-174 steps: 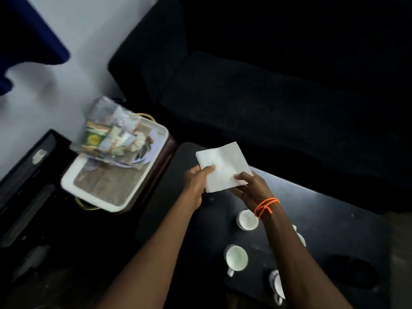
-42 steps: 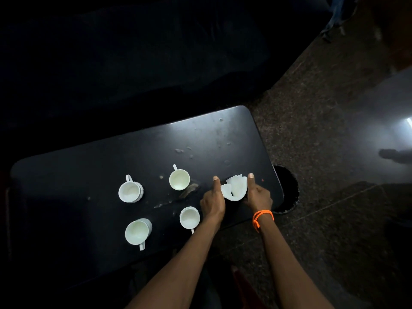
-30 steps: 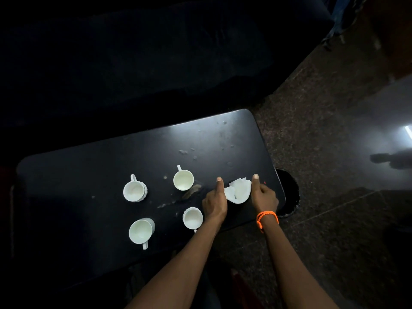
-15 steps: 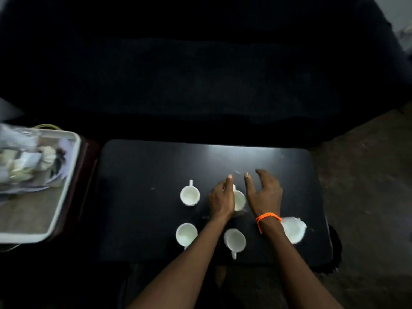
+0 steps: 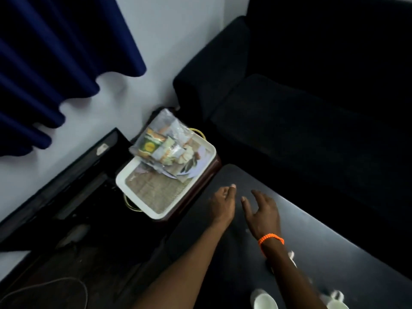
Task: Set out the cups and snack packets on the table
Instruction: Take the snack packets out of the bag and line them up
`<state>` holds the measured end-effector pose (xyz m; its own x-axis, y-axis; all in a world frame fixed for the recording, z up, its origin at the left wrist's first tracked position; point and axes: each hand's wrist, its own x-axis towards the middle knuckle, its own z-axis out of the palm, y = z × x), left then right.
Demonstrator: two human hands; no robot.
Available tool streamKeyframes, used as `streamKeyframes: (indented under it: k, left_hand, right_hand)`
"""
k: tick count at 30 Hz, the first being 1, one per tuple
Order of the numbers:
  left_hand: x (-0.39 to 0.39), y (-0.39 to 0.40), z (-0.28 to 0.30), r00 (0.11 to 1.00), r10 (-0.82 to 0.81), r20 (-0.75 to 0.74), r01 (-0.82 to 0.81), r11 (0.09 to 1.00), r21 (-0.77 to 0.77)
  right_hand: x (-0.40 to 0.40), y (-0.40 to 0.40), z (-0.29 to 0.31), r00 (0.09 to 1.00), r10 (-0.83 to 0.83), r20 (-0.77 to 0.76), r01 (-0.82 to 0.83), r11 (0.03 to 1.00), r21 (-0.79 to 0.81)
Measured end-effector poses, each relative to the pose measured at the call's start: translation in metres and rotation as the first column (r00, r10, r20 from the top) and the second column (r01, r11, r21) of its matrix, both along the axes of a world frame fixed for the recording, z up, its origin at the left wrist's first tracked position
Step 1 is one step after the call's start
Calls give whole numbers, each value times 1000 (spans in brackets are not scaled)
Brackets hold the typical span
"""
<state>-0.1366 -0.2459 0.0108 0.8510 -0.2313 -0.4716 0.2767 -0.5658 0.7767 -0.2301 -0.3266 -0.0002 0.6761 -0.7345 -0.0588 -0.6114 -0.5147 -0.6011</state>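
A clear bag of snack packets lies on the far end of a white tray, which rests on a dark side stand left of the black table. My left hand and my right hand, with an orange band at the wrist, hover empty over the table's near-left end, fingers loosely spread. They are a short way right of the tray and touch nothing. White cups show at the bottom edge, partly cut off and partly hidden by my right forearm.
A black sofa runs along the far side of the table. A blue curtain hangs at upper left over a pale wall. A long black unit stands left of the tray, and a cable lies on the floor.
My view has swung left from the cups to the tray. The crumpled white tissue was let go on the table. Both hands moved left, empty, toward the tray end.
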Motion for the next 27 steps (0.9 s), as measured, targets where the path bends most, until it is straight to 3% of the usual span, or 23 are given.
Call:
streamKeyframes:
  k: [3,11,15,19,22,27]
  left_hand:
    - [58,31,3,991,110,73,-109,994,-19]
    - [198,113,-7,929,339,146,-352,933,73]
    - [250,135,-26,857,506,99,-515,851,103]
    - [290,146,-39,752,656,-63,-656,754,23]
    - [309,152,-49,767,614,-184,-634,770,-70]
    - [308,144,-46,836,520,-173,-546,820,-172]
  right_hand:
    - [61,17,-5,994,109,-13,-109,994,17]
    - [202,54,-8,947,319,-26,-304,922,241]
    - [260,71,-14,976,214,-43,-173,876,450]
    - [300,77,-24,995,39,-90,29,764,645]
    - [318,73,-36,990,-115,-81,137,668,731]
    - [332,66,-45,973,-187,-134,209,475,855]
